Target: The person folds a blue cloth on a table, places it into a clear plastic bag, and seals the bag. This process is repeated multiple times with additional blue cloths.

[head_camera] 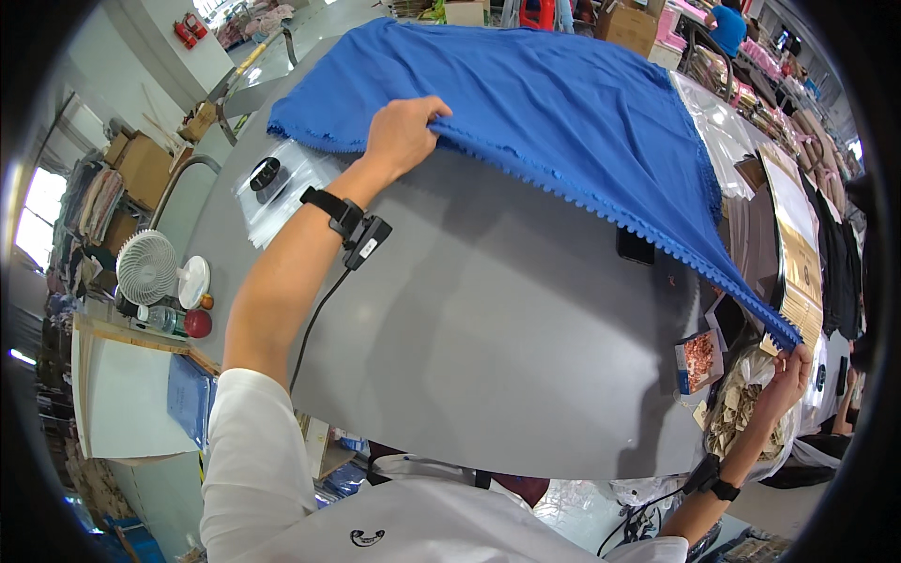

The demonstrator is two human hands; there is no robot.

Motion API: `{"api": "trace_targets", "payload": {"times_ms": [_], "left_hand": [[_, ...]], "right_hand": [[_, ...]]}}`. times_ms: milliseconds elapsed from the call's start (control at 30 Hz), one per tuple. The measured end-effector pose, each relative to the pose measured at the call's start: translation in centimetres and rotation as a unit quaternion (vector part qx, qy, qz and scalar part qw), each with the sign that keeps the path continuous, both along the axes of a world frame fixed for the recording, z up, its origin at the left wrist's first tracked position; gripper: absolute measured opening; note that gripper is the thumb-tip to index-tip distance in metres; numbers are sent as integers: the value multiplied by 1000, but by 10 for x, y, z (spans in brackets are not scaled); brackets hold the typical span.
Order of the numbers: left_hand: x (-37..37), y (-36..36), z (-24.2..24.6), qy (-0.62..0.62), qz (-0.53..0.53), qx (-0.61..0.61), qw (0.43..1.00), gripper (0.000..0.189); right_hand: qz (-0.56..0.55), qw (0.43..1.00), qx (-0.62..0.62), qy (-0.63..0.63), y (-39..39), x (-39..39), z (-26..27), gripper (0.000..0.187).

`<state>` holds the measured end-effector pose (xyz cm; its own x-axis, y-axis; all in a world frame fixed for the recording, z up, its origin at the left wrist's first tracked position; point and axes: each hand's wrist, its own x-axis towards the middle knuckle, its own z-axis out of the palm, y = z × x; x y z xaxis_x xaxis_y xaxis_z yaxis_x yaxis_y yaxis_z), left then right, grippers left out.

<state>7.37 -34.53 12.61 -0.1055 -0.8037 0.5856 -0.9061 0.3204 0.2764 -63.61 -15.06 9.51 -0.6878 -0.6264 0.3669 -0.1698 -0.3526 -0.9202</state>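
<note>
A large blue cloth (535,91) with a scalloped trim along its border spreads over the far part of the grey table (486,338). My left hand (405,134) grips its near edge left of the middle. Far to the right, my right hand (788,376) pinches a corner of the cloth, raised above the table's right side. Between the two hands the trimmed edge runs taut and slanting. Beneath that edge a black phone (635,246) lies partly covered. Each wrist wears a black strap with a small cabled device.
Left of the cloth lie clear plastic bags (281,190) with a black roll on top. A small white fan (148,258), a water bottle (162,319) and a red fruit (198,323) stand at the left edge. Rightward are a small box (699,362) and a bag of tags (739,422).
</note>
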Motion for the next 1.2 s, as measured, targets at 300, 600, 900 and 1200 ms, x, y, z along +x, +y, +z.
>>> {"api": "trace_targets", "payload": {"times_ms": [300,600,900,1200], "left_hand": [[32,20,-38,214,277,36,936,29],[121,-19,-78,856,-29,-86,508,53],[215,-51,-107,685,335,-15,647,65],[189,-34,-87,372,349,-89,855,67]], "right_hand": [[-53,971,41,231,28,4,47,33],[-112,993,37,13,15,-141,26,49],[-197,892,104,393,-11,-181,51,41],[45,926,25,375,-89,116,103,31]]}}
